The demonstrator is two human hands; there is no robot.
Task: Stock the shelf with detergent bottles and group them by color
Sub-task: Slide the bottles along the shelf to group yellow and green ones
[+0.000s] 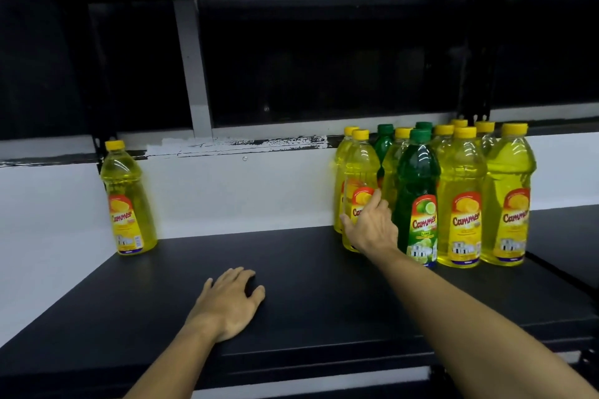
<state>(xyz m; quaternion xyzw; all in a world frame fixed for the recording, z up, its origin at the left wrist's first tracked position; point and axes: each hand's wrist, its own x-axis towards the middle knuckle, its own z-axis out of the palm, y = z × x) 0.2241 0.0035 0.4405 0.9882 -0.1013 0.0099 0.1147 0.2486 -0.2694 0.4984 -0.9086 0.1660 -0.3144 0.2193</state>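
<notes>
A lone yellow bottle stands upright at the shelf's back left. At the right stands a mixed cluster: several yellow bottles and three green ones, with a green lime bottle in the front row. My right hand wraps around the front-left yellow bottle of that cluster, fingers on its label, the bottle still standing on the shelf. My left hand lies flat, palm down, on the black shelf, holding nothing.
A white back wall runs behind the shelf, with a dark window and a grey post above it. A black upright rises behind the cluster. Bare shelf surface lies between the lone bottle and the cluster.
</notes>
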